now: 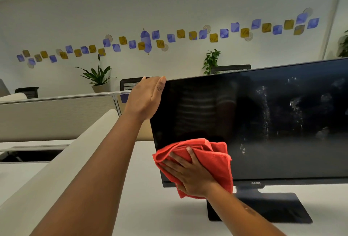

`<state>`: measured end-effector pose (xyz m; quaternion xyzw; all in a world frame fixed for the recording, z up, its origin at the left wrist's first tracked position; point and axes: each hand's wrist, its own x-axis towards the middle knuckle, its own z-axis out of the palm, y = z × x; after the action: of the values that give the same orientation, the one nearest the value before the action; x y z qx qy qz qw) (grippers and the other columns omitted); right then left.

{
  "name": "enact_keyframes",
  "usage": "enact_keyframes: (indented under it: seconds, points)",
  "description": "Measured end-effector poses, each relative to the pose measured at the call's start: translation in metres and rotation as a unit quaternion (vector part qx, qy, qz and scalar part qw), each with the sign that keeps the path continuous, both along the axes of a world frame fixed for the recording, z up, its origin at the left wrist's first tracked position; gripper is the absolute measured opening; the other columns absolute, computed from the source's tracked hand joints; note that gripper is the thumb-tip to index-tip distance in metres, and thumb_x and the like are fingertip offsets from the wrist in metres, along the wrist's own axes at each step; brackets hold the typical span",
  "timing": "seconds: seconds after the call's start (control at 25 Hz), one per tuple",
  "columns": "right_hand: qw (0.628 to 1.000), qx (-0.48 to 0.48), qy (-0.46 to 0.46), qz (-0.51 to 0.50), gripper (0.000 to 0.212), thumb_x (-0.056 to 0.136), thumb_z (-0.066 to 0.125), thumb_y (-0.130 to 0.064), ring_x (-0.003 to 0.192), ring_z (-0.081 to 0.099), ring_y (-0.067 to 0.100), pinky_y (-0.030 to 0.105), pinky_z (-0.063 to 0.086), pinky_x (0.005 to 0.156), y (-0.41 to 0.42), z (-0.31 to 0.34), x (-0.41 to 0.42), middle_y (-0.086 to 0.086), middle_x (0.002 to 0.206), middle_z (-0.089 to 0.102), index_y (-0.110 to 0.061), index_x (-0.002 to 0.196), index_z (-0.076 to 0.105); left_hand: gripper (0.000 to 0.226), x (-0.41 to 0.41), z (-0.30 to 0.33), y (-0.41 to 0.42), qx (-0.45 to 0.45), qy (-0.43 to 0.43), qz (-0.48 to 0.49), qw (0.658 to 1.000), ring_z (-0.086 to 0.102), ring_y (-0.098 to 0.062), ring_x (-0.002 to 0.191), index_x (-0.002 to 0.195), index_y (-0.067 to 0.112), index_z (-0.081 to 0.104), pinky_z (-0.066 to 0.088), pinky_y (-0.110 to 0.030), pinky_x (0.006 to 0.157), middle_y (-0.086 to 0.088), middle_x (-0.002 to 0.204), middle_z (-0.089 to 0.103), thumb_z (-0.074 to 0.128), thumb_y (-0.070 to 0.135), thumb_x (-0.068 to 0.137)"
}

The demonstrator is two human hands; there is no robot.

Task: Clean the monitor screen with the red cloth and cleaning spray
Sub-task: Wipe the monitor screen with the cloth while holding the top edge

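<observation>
Monitor screen (263, 122) stands on the white desk (131, 188), its long axis running left to right away from my right hand (190, 175). That hand lies flat with fingers spread, pressing the red cloth (212, 158) against the lower left corner. My left hand (145, 98) is open, braced on the upper left corner. Wet spray streaks (267, 111) lie well to the right of the cloth, so I judge the next wipe must travel rightward. I see no spray bottle
</observation>
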<state>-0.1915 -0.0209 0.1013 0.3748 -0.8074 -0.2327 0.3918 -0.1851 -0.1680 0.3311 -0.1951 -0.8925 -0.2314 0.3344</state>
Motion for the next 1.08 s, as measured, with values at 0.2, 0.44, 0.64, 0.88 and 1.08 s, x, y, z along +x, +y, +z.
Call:
enact_keyframes:
  seconds: [0.2,0.44,0.64,0.88,1.08]
  points:
    - [0.999,0.037,0.007,0.007,0.065,0.088,0.023,-0.048,0.142,0.008,0.025,0.056,-0.012,0.112,0.009,0.008,0.002,-0.003,0.155,0.016,-0.023,0.146,0.009,0.055,0.0,-0.002,0.001,0.011,0.007,0.007,1.0,0.048,-0.026,0.121,0.119,0.008,0.056,0.014,-0.031,0.112,-0.013,0.123,0.06,0.014,0.035,0.097]
    - [0.993,-0.098,0.066,-0.021,0.072,0.083,0.032,-0.052,0.143,-0.006,0.025,0.06,-0.008,0.107,-0.009,0.091,-0.01,-0.005,0.154,0.012,-0.025,0.146,0.007,0.062,0.0,0.004,0.002,0.036,-0.014,0.01,0.999,0.051,-0.029,0.113,0.113,0.006,0.06,0.015,-0.033,0.111,-0.017,0.113,0.063,0.011,0.04,0.094]
    - [0.972,-0.225,0.061,-0.038,0.064,0.084,0.031,-0.048,0.143,0.007,0.023,0.061,-0.013,0.106,0.001,0.138,-0.015,-0.005,0.151,0.027,-0.025,0.143,0.025,0.065,0.002,-0.001,0.009,0.026,-0.002,0.037,0.999,0.05,-0.029,0.107,0.104,0.0,0.058,0.013,-0.03,0.11,-0.019,0.107,0.063,0.011,0.043,0.09]
    - [0.923,-0.368,0.083,-0.08,0.068,0.08,0.039,-0.046,0.139,0.014,0.023,0.068,-0.001,0.102,0.059,0.149,-0.016,-0.003,0.15,0.029,-0.025,0.143,0.025,0.062,0.001,-0.011,0.009,-0.024,0.016,0.068,0.997,0.034,-0.02,0.133,0.131,0.012,0.044,-0.001,-0.034,0.115,-0.008,0.137,0.049,0.012,0.044,0.088]
    - [0.914,-0.386,0.082,-0.092,0.068,0.081,0.038,-0.047,0.139,0.01,0.027,0.069,-0.001,0.1,0.08,0.152,-0.013,0.001,0.151,0.028,-0.023,0.143,0.023,0.064,0.002,-0.018,0.027,-0.076,0.02,0.115,0.99,0.009,-0.017,0.143,0.143,0.015,0.02,-0.012,-0.035,0.114,-0.005,0.152,0.023,0.011,0.046,0.087]
